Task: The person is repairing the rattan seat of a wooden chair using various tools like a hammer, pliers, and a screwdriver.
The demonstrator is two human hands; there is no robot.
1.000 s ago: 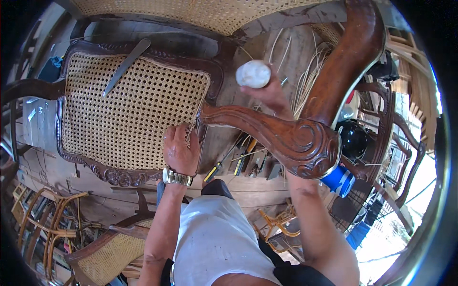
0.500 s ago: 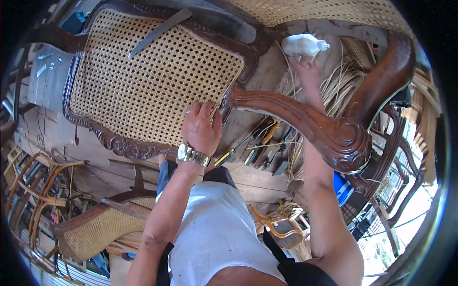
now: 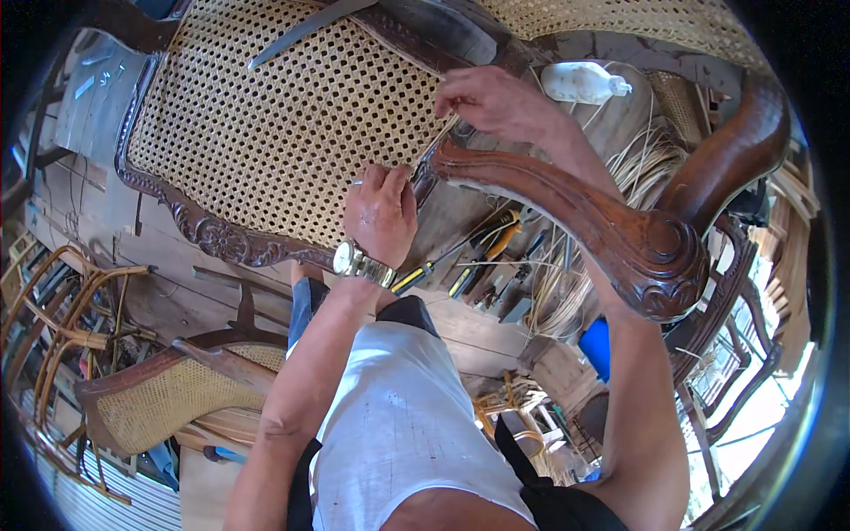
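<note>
1. A carved wooden chair (image 3: 266, 159) with a woven cane panel is seen tilted before the person; its dark frame (image 3: 212, 234) borders the cane along the lower edge.
2. The left hand (image 3: 382, 212) is placed at the right edge of the cane panel, where the panel meets the carved armrest (image 3: 584, 221). Its fingers (image 3: 390, 173) are curled and pressed together against the frame; whether anything is pinched between them cannot be told. A metal wristwatch (image 3: 359, 263) is worn on this wrist.
3. The right hand (image 3: 496, 102) is held above and to the right of the left hand, near the top of the armrest. Its fingers (image 3: 456, 106) are drawn together, pinching a thin cane strand (image 3: 434, 140) that runs down toward the left hand.
4. A white plastic bottle (image 3: 580, 84) is seen lying just beyond the right hand.
5. A flat metal blade (image 3: 305, 31) is seen lying across the upper part of the cane panel.
6. Hand tools (image 3: 482, 257) with yellow handles are laid on the wooden surface (image 3: 478, 332) below the armrest, beside a bundle of loose cane (image 3: 637, 168).
7. A second cane seat (image 3: 164, 398) is seen at the lower left, well apart from both hands.
</note>
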